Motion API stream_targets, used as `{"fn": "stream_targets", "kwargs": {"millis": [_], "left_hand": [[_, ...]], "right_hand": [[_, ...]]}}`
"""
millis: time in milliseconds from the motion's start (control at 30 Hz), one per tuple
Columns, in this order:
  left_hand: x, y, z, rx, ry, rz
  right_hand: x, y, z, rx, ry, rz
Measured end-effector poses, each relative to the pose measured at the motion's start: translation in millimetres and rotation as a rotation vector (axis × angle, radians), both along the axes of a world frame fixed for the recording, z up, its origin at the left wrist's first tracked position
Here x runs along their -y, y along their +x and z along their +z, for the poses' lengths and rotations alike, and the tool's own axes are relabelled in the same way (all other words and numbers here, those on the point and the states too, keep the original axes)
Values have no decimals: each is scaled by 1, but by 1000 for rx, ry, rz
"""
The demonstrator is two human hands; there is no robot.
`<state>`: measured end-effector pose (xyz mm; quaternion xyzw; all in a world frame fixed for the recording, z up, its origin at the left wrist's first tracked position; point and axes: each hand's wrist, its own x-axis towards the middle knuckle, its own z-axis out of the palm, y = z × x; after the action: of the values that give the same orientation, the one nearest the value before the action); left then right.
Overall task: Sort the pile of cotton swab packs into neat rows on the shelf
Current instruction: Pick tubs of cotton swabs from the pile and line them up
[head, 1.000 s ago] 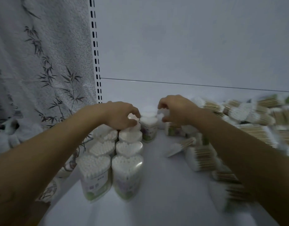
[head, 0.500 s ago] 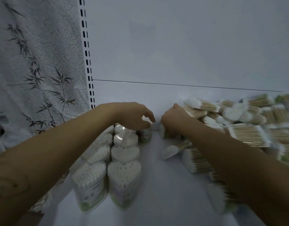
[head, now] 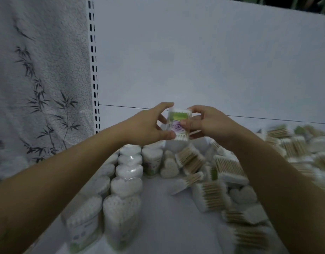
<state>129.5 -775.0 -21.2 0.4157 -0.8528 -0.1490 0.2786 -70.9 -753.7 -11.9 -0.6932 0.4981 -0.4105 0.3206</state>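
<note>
A cotton swab pack [head: 178, 119] with a green label and a purple flower is lifted above the shelf. My left hand [head: 148, 128] holds its left side with thumb below and fingers above. My right hand [head: 207, 123] pinches its right side. Below on the white shelf [head: 161, 217], heart-shaped packs [head: 127, 171] stand upright in two rows at the left, running front to back. One more upright pack [head: 151, 160] stands beside them. A loose pile of packs [head: 229, 169] lies tumbled on the right.
The shelf's white back panel [head: 203, 61] rises behind, with a slotted upright post [head: 93, 70] at its left. A bamboo-print cloth [head: 39, 79] hangs left of the post. The pile stretches on to the right edge, blurred.
Both hands have risen from shelf level. My right hand took a pack from the pile, and both hands now hold it in the air. The view tilted slightly.
</note>
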Motion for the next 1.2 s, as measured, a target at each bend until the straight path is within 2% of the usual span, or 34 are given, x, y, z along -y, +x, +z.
{"fn": "stream_targets", "kwargs": {"millis": [167,367,433,500,600,700,800,900,1033,1200], "left_hand": [[-20,-3,-3,-220,133,32],[-50,-11,-4,-716,326,134],[-56,-10,-4,-785,383,174],[-59,-7,-7,-726,339,251],[-65,-2,-14,-479,210,412],[-70,12,-21,-203,66,509],[-77,28,-25,55,-9,515],[-86,40,-27,238,-22,498],[-90,55,-34,404,20,494],[-81,68,-43,404,57,436]], "right_hand": [[-11,4,-12,209,22,35],[-27,12,-21,244,48,162],[-31,17,-23,256,9,157],[-34,20,-23,282,-29,82],[-34,20,-22,273,-105,-42],[-34,18,-21,-18,-264,-126],[-33,21,-27,-404,-296,-99],[-26,31,-42,-547,-260,-44],[-16,44,-55,-707,-220,3],[-4,60,-68,-814,-184,-29]]}}
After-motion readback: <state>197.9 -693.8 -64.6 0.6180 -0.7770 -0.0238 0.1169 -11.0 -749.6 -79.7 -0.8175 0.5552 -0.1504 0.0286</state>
